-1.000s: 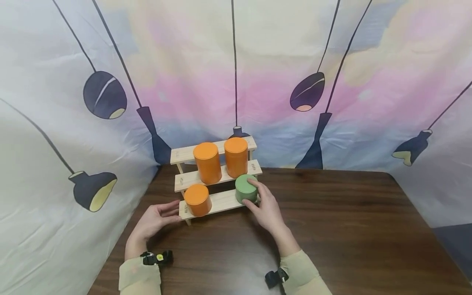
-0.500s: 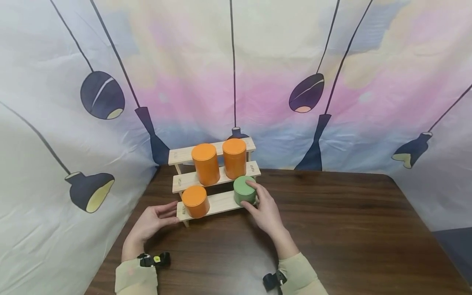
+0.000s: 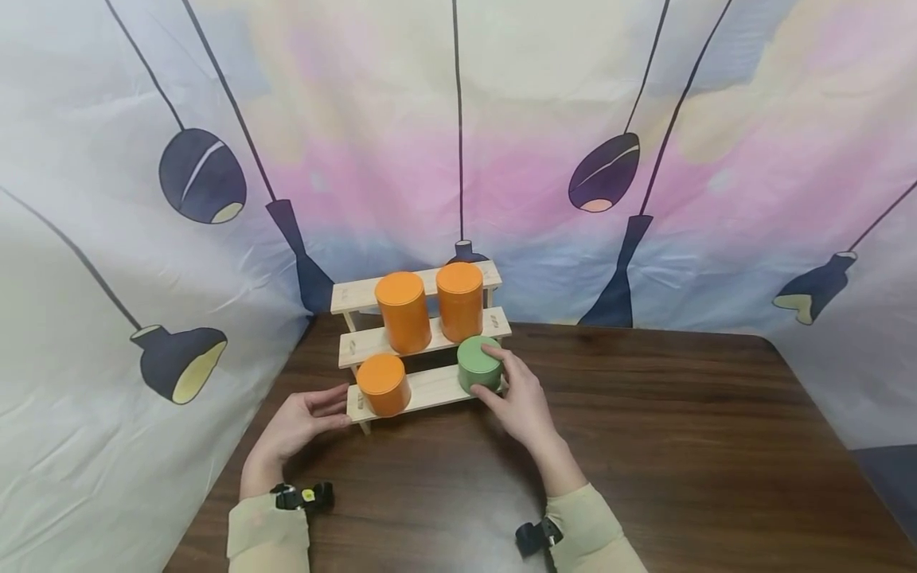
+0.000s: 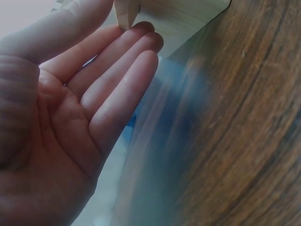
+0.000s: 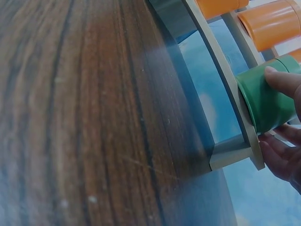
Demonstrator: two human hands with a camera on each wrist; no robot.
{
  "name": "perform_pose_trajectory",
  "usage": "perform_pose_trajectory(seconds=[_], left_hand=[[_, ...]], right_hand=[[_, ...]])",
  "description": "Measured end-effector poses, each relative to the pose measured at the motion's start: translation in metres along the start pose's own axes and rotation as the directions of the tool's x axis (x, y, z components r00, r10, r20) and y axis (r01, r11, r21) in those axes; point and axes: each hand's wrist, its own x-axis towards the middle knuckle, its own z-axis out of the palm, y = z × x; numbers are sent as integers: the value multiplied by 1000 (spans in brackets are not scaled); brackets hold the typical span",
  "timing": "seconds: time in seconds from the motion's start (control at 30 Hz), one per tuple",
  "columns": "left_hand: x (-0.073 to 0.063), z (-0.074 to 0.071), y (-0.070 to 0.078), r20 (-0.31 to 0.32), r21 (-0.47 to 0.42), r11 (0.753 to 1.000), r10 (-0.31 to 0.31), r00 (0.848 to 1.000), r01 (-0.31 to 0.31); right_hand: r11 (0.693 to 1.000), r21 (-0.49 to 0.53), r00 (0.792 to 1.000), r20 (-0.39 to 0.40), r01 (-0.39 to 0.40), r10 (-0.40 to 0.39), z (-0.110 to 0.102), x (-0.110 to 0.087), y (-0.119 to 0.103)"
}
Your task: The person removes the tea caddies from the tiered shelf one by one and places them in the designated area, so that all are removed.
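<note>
A three-step wooden display rack (image 3: 433,390) stands at the back left of the table. On its lowest step, a short green tin (image 3: 478,364) sits at the right end and a short orange tin (image 3: 384,387) at the left. My right hand (image 3: 521,398) grips the green tin, thumb on its front side and a finger over the lid. In the right wrist view, other fingers lie near the step's end beside the green tin (image 5: 268,96). My left hand (image 3: 304,422) touches the step's left end with fairly straight fingertips; its palm (image 4: 66,127) holds nothing.
Two tall orange tins (image 3: 403,314) stand on the middle step, in front of the top step (image 3: 354,297). The dark wooden table (image 3: 680,446) extends to the right. A cloth backdrop (image 3: 530,95) printed with hanging lamps closes off the back and sides.
The camera view shifts slightly. Both hands stay at the rack, and the tins keep their places on it.
</note>
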Motion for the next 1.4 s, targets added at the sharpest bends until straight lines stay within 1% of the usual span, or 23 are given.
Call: perform_pose_trajectory(seconds=[0.27, 0.47, 0.7, 0.87, 0.97, 1.2, 1.4], left_hand=[[0, -1, 1, -2, -1, 1000, -13, 1000, 13], [1, 0, 1, 3, -10, 1000, -1, 1000, 1], [1, 1, 2, 2, -15, 1000, 2, 1000, -2], [1, 0, 0, 0, -13, 1000, 3, 1000, -3], [1, 0, 0, 2, -21, 1000, 3, 1000, -3], [1, 0, 0, 0, -18, 1000, 6, 1000, -6], [1, -1, -2, 6, -25, 1000, 8, 1000, -7]], right_hand=[[1000, 25, 1000, -3, -5, 5, 1, 0, -1], [1000, 28, 1000, -9, -2, 2, -2, 0, -2], [999, 28, 1000, 7, -19, 18, -3, 0, 0], [1000, 21, 1000, -1, 6, -5, -3, 0, 1], [999, 37, 1000, -8, 19, -18, -3, -1, 1], [998, 66, 1000, 11, -8, 7, -5, 1, 4], [995, 95, 1000, 16, 8, -10, -8, 1, 7]])
